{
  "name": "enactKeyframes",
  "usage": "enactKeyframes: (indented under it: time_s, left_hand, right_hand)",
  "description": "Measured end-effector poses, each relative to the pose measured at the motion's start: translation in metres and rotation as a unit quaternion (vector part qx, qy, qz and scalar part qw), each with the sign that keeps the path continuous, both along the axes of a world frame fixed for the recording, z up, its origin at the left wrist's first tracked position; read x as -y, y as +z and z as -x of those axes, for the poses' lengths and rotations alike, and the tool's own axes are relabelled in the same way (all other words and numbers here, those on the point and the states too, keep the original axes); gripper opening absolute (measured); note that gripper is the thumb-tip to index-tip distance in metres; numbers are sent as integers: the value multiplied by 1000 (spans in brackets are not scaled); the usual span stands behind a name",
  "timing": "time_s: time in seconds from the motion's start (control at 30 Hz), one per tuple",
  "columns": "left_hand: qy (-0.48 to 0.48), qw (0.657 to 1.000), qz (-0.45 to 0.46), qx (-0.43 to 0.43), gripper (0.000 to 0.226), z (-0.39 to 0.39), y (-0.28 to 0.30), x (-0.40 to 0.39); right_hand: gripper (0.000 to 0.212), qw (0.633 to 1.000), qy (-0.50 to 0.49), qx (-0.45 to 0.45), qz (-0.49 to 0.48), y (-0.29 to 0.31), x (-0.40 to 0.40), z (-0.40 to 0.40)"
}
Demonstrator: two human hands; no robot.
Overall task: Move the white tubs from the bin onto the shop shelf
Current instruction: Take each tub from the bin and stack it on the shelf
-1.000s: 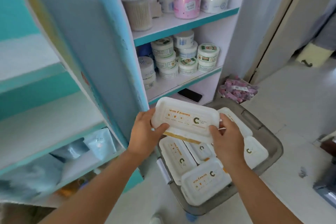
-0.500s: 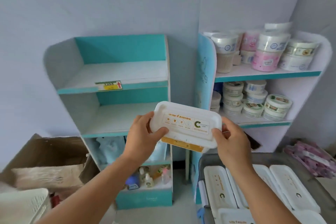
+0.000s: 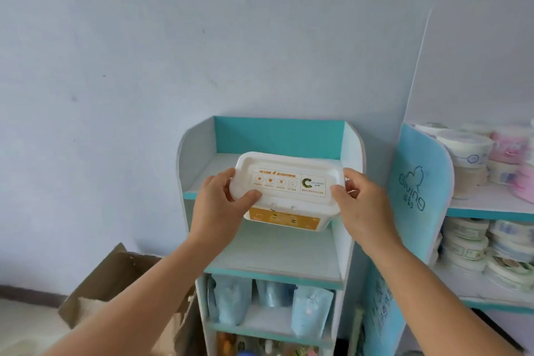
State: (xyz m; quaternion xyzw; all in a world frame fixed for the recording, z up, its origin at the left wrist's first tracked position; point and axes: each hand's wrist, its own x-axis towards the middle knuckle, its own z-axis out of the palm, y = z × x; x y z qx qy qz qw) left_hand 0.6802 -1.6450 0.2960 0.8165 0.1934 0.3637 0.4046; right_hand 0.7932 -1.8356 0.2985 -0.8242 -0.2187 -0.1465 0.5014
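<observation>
White tub (image 3: pixel 289 186) held at both ends: our left hand (image 3: pixel 219 205) and right hand (image 3: pixel 361 205) clamp it before the teal shelf unit (image 3: pixel 277 136). Label print illegible; tub's underside hidden. Pouches (image 3: pixel 231 300) below our grip.

Small retail shop, baby-care goods. Shown by: teal-and-white display shelf unit (image 3: pixel 271 251) against a plain wall; second display unit (image 3: pixel 419 196) alongside, side panel printed "Giving"; stacked round tubs (image 3: pixel 465 243) of identical stock; rows of light-blue pouches (image 3: pixel 310 312); open cardboard box (image 3: pixel 115 283) on floor.
</observation>
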Motion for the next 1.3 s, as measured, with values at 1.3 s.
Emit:
enactKeyframes:
  time_s: [1.3]
  left_hand:
    - [-21,901,-394,-180,32,-133,26,-164]
  right_hand:
    - [25,942,112,191,252,23,-180,-122]
